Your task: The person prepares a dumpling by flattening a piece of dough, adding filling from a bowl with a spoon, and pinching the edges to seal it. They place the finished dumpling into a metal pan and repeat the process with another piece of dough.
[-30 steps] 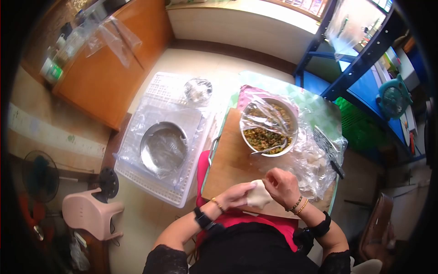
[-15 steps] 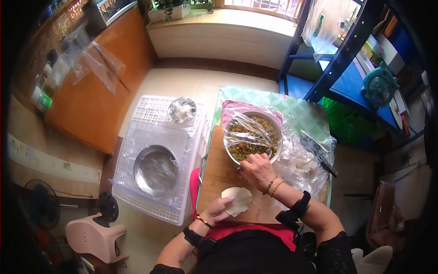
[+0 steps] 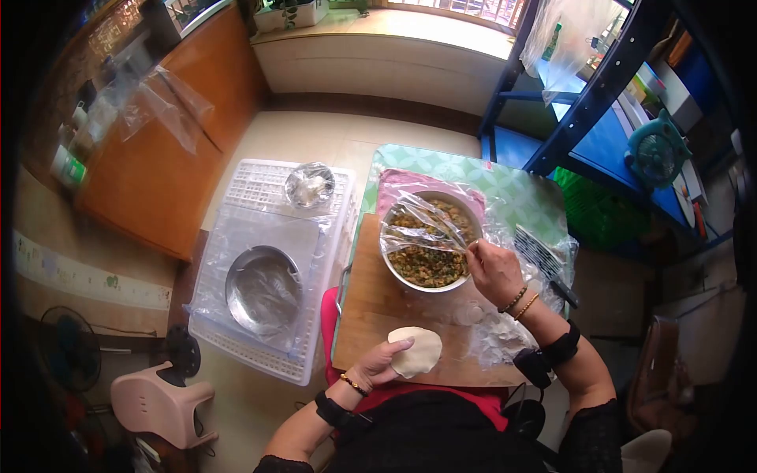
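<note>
My left hand (image 3: pixel 378 364) holds a round, pale dough wrapper (image 3: pixel 416 351) by its left edge, thumb on top, over the wooden board's front. At the right rim of a metal bowl (image 3: pixel 426 288) my right hand (image 3: pixel 497 272) is closed, its fingertips pinching the clear plastic film (image 3: pixel 426 221). This film lies in folds across part of the bowl. Chopped filling (image 3: pixel 430 264) with green and orange bits shows beneath and in front of it. Whether the fingers hold anything else is hidden.
The wooden board (image 3: pixel 364 292) rests on a green-patterned table (image 3: pixel 394 162). A pink cloth (image 3: pixel 394 181) lies behind the bowl. Floured plastic (image 3: pixel 505 339) and a black-handled slotted turner (image 3: pixel 544 256) lie right. Left, a white crate (image 3: pixel 252 177) bears a metal basin (image 3: pixel 264 288) and a small covered bowl (image 3: pixel 309 185).
My right hand has moved right and up from the bowl's front rim to its right rim, now at the film. My left hand with the wrapper has shifted slightly right.
</note>
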`<move>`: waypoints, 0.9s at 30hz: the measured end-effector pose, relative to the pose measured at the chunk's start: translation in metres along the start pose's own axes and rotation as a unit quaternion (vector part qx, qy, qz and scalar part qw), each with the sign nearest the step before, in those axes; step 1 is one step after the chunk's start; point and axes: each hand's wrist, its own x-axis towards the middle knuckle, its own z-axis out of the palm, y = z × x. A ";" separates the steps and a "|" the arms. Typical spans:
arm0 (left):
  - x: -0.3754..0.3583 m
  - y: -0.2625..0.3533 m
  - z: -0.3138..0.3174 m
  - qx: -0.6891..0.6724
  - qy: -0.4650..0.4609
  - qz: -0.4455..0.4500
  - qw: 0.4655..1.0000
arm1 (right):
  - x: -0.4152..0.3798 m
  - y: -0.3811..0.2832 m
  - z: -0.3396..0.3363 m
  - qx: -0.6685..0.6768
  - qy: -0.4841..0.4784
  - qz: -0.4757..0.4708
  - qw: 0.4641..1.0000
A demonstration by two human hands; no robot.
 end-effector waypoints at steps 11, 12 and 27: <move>-0.004 0.008 0.011 0.018 -0.008 0.016 1.000 | 0.002 0.000 0.030 0.155 0.006 0.088 0.984; -0.004 0.009 0.010 0.024 -0.002 0.025 0.999 | 0.002 0.002 0.034 0.222 0.010 0.135 0.966; -0.003 0.019 0.010 0.044 0.004 0.065 0.997 | -0.010 0.001 0.038 0.299 0.039 0.178 0.937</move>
